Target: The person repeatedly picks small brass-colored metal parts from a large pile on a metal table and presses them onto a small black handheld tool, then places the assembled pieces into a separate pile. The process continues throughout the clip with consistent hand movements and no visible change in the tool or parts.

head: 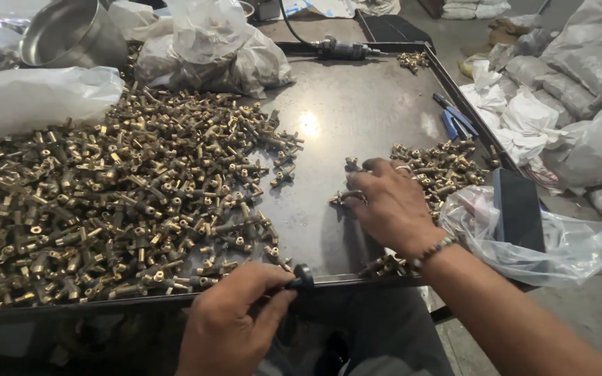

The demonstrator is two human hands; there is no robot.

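A big heap of small brass fittings (106,195) covers the left half of a dark metal tray table (357,104). My left hand (235,313) is at the tray's front edge, pinching a small black round part (304,275) between thumb and fingers. My right hand (384,202) rests palm down on the tray, fingers curled over a few brass fittings (346,197) at its fingertips. A smaller pile of brass fittings (444,167) lies just right of that hand. Several more fittings (384,264) sit under my right wrist at the tray edge.
A steel bucket (71,35) and clear plastic bags (210,49) stand at the back left. A power tool (343,49) with a cable lies at the back. Blue-handled pliers (458,118) sit near the right rim. A plastic bag (524,237) hangs off the right edge; white sacks (580,90) lie beyond.
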